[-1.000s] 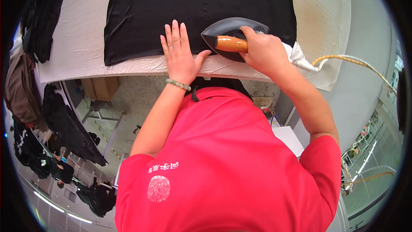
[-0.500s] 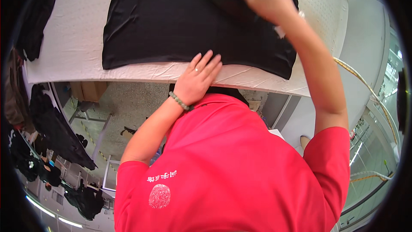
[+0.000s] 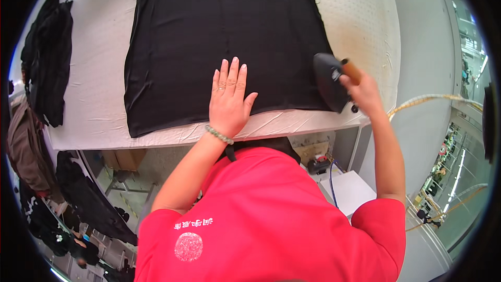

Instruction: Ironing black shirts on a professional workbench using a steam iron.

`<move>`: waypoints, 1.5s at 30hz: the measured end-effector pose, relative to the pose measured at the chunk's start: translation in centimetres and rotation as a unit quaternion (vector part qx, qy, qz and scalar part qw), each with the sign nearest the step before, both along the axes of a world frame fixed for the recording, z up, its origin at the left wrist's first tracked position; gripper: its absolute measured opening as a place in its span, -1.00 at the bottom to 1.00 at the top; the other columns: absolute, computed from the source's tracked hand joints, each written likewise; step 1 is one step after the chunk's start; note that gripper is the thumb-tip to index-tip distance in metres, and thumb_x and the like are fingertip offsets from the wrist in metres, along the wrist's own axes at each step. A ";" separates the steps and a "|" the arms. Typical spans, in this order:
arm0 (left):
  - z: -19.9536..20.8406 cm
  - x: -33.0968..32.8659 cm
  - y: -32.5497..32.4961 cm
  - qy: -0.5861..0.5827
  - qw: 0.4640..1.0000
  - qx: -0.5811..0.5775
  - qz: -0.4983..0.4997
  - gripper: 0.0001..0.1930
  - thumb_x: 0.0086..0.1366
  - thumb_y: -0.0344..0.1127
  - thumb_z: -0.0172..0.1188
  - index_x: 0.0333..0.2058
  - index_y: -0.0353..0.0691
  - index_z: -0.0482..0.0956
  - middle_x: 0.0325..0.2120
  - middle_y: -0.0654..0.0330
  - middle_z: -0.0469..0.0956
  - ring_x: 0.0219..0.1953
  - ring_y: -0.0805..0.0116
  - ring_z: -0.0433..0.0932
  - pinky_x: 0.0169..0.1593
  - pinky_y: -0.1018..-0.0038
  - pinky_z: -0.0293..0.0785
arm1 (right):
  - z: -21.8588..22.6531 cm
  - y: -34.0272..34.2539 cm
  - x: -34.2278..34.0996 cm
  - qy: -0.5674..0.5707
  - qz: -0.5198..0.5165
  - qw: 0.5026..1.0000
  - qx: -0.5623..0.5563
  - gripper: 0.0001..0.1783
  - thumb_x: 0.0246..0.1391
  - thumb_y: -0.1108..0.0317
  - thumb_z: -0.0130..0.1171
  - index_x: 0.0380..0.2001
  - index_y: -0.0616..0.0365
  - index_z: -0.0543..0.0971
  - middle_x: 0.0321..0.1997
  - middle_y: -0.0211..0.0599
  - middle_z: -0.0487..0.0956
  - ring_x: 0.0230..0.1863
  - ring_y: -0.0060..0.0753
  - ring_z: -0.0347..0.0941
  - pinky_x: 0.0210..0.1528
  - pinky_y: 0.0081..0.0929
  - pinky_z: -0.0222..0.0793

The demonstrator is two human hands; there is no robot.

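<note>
The two hands are well apart. The left hand [image 3: 228, 105] lies flat, fingers extended, on the smooth black fabric garment [image 3: 209, 31] near its lower edge. The right hand [image 3: 366, 95] is wrapped around the orange-brown handle of a dark, pointed iron [image 3: 326, 79] at the garment's lower right edge. The garment lies spread on a white cloth-covered desk [image 3: 99, 78].

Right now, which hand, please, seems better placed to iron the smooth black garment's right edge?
Right hand, probably: it holds the dark, orange-handled iron at that edge, whereas the left hand lies mid-width over the black garment.
</note>
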State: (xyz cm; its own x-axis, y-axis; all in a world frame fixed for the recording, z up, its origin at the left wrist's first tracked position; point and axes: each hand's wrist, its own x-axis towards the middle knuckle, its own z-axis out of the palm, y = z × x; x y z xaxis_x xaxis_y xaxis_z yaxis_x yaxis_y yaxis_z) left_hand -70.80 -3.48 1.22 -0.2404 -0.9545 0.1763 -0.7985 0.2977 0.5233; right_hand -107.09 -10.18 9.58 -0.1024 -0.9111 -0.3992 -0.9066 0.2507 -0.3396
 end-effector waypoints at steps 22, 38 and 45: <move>-4.0 -4.5 1.5 -0.216 0.976 -0.007 0.021 -0.20 0.44 0.28 -0.08 0.46 -0.08 0.12 0.51 0.08 -0.03 0.55 0.08 -0.11 0.53 0.06 -0.21 | -8.5 9.2 -8.6 -0.415 -0.094 0.895 0.133 -0.67 0.31 0.16 0.22 -0.42 0.20 0.54 -0.58 -0.34 0.60 -0.61 -0.58 0.49 -0.56 -0.57 0.38; -1.0 -4.1 4.5 -0.077 0.986 -0.123 0.081 -0.36 0.41 -0.04 0.20 0.36 -0.16 0.30 0.29 0.03 0.38 0.36 0.06 0.32 0.43 0.06 0.13 | -2.8 3.7 -10.1 0.032 0.114 0.901 -0.417 -0.61 0.15 0.20 0.34 -0.05 0.23 0.59 -0.18 -0.11 0.67 -0.17 -0.01 0.61 -0.05 -0.14 0.52; -0.6 -4.2 12.3 0.565 0.621 0.212 0.500 -0.66 0.40 -0.17 0.27 0.01 -0.26 0.56 -0.11 0.13 0.59 -0.21 0.40 0.60 -0.16 0.41 0.56 | -3.7 -0.5 -12.6 0.198 0.150 0.887 -0.390 -0.60 0.17 0.11 0.30 -0.04 0.13 0.61 -0.21 -0.12 0.66 -0.17 0.08 0.60 -0.08 -0.08 0.50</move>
